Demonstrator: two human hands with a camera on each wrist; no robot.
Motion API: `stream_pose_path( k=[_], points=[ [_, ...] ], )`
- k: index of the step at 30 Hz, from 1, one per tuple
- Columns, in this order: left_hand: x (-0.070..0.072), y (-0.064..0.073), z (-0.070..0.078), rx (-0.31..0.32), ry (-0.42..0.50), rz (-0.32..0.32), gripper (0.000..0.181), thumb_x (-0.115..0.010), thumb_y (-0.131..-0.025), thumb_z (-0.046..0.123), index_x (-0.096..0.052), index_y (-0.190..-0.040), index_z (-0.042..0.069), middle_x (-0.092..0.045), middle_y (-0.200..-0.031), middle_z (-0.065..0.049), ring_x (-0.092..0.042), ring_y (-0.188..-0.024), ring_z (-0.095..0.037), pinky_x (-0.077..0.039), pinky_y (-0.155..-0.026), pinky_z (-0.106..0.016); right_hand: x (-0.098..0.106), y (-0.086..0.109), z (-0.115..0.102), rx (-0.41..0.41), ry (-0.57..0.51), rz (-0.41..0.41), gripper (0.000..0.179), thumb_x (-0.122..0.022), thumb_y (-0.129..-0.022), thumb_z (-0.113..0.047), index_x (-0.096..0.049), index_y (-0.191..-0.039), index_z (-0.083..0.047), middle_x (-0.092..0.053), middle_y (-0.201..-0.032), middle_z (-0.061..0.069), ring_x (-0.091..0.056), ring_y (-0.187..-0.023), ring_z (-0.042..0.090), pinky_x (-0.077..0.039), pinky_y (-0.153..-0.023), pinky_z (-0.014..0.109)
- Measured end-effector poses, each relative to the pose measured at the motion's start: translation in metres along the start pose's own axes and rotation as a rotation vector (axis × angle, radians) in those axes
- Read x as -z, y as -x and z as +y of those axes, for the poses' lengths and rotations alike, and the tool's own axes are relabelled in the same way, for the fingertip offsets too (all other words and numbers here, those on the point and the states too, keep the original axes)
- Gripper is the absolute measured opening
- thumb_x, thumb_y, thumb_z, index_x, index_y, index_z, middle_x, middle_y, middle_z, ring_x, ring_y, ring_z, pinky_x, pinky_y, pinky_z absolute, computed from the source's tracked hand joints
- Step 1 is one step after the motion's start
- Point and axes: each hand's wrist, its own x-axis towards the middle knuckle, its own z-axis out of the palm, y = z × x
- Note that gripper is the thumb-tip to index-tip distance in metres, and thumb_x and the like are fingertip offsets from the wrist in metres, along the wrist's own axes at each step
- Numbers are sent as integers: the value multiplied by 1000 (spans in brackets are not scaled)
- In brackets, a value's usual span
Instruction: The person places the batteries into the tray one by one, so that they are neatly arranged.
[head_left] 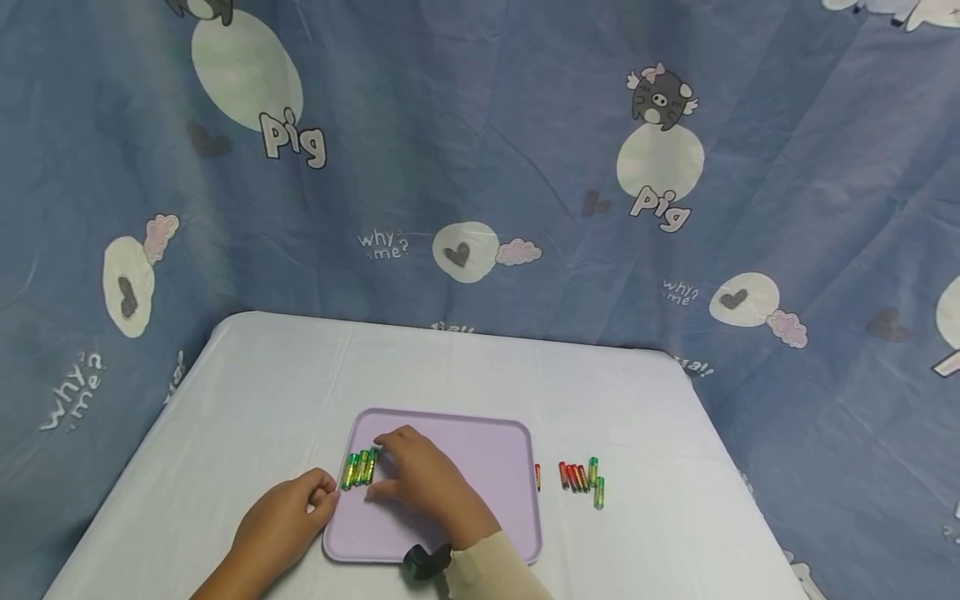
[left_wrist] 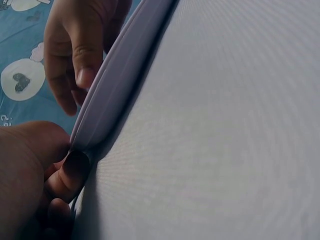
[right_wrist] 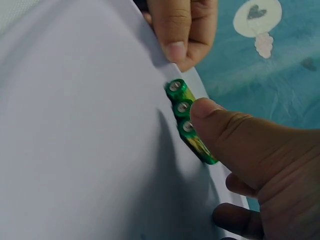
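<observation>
My sleeve (head_left: 498, 571) frames my right grip (head_left: 431, 483), spread beside green batteries (head_left: 362, 468); my left grip (head_left: 288, 518) pinches the tray (head_left: 495, 483). Likely aligning; next wants gentle straightening.

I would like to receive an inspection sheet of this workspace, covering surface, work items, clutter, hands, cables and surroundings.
Surface: white-covered table, with a lilac tray on it.
Work items: three green batteries side by side at the tray's left; right of the tray, several red batteries and two loose green batteries.
Clutter: nothing seen.
Left hand: pinches the tray's left rim.
Right hand: over the tray, close to the three batteries; contact unclear.
Cables: nothing seen.
Surroundings: blue patterned curtain behind.
</observation>
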Motion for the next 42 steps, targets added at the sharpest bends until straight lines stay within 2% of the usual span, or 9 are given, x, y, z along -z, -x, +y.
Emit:
stream_pose_path(
  k=[17,32,42],
  points=[
    [-4,-1,-1,31,-8,-16,10,-69,-97,31,-67,-98,21,-59,-79,9,-52,-73,-15,-41,-66,-36,11,20,13,-31,-9,32,69,-86,-84,-48,-62,-142,-19,-64,-136,-4,-62,-126,11,-47,-109,29],
    [-2,-2,0,29,1,-16,11,-68,-97,31,-66,-96,20,-58,-78,9,-51,-72,-15,-39,-65,-35,21,36,33,-45,-77,95,64,-85,-87,-42,-63,-141,-17,-64,-134,-3,-63,-122,11,-49,-107,31],
    [-3,-2,0,29,-6,-17,11,-68,-97,31,-66,-97,20,-58,-78,9,-51,-71,-14,-39,-64,-35,25,45,47,-122,-124,102,62,-86,-86,-39,-63,-140,-16,-64,-135,-3,-62,-116,11,-50,-104,34]
  ],
)
